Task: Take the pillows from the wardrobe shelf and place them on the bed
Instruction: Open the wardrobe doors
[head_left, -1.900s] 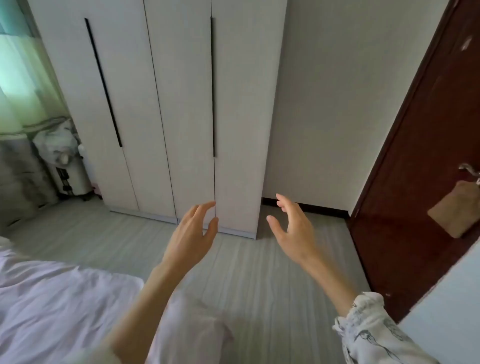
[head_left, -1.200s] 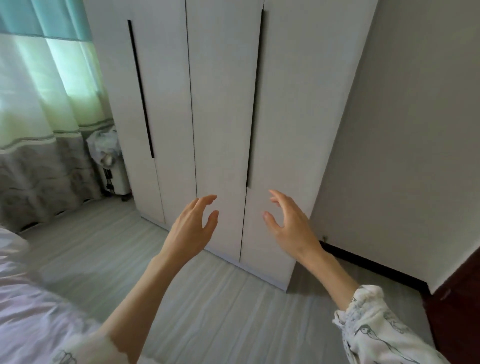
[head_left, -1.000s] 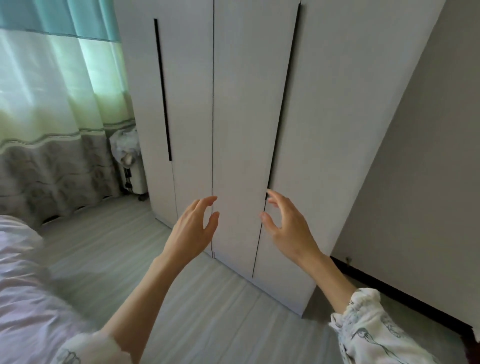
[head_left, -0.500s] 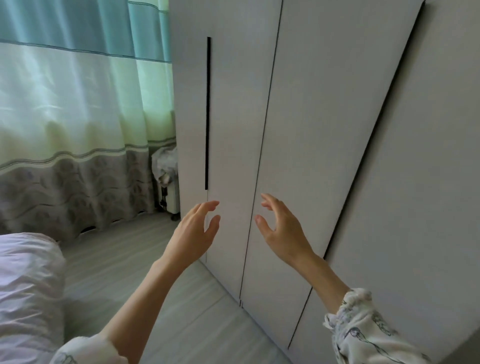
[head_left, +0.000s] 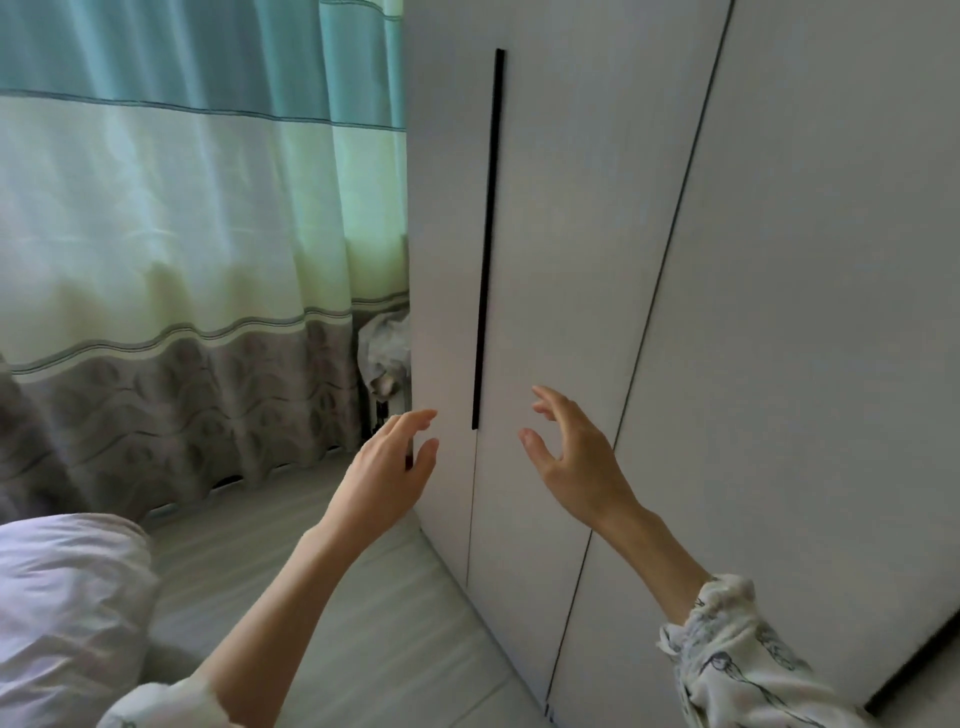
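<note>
A tall pale-grey wardrobe (head_left: 753, 260) fills the right half of the view, all its doors closed. A long black vertical handle (head_left: 487, 234) runs down its leftmost door. My left hand (head_left: 387, 473) is raised, fingers apart and empty, just left of the handle's lower end. My right hand (head_left: 571, 457) is raised too, fingers apart and empty, just right of that end. Neither hand touches the door. No pillows or shelf are visible. The bed (head_left: 62, 613) with white bedding lies at the lower left.
A curtain (head_left: 197, 234) in teal, pale green and grey patterned bands hangs at the left. Something wrapped in white plastic (head_left: 387, 353) stands between curtain and wardrobe. Light grey plank floor (head_left: 332, 582) separates the bed from the wardrobe.
The view has swung left and closer to the wardrobe; the dark door and bare wall have left the frame. My hands, held the same, now flank the leftmost handle.
</note>
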